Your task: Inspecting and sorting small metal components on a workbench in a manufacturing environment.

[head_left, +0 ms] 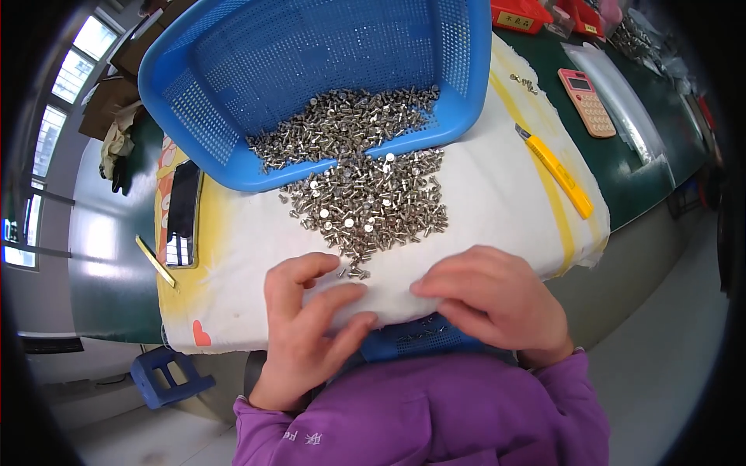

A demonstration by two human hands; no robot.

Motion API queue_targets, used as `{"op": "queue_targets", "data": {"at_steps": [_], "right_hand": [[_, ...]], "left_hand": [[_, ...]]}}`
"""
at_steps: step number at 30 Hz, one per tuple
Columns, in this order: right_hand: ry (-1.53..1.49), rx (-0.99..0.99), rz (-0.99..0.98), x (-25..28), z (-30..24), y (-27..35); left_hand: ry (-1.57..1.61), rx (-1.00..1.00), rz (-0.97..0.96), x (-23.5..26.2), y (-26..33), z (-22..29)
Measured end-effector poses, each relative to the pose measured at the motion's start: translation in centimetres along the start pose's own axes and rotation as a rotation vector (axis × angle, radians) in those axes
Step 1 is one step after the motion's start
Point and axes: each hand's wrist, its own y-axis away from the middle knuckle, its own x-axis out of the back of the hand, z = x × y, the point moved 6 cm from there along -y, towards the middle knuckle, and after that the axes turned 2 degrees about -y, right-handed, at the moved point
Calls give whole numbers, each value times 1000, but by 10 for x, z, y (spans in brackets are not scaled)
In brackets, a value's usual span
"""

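A heap of small silvery screws (381, 202) lies on the white cloth (497, 202), spilling from the front lip of a tilted blue perforated basket (311, 46). Inside the basket rests a further pile of the same screws. My left hand (311, 318) is at the near edge of the cloth, fingers bent and apart, its fingertips beside a few loose screws (354, 272). Across from it my right hand (493, 299) is turned inward over the cloth edge, fingers loosely stretched toward the left. Nothing shows in either hand; the right palm is hidden.
A yellow utility knife (556, 172) lies on the right, with a pink calculator (587, 102) and clear plastic bags (622, 101) beyond. On the left lies a dark phone (183, 213). Another blue basket (420, 339) sits below the table edge at my lap. A blue stool (167, 377) stands lower left.
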Motion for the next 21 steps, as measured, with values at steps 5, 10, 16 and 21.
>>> {"op": "queue_targets", "data": {"at_steps": [5,10,16,21], "right_hand": [[355,-222,277,7,12,-15],[274,-154,257,-9,12,-26],[54,-293,339,-3,20,-17],[168,-165,283,-3,13,-20]], "left_hand": [[20,165,19,-12,-15,-10],[140,141,50,-30,-29,-4],[152,32,87,-31,-26,0],[-9,-13,33,-30,-29,7]]}}
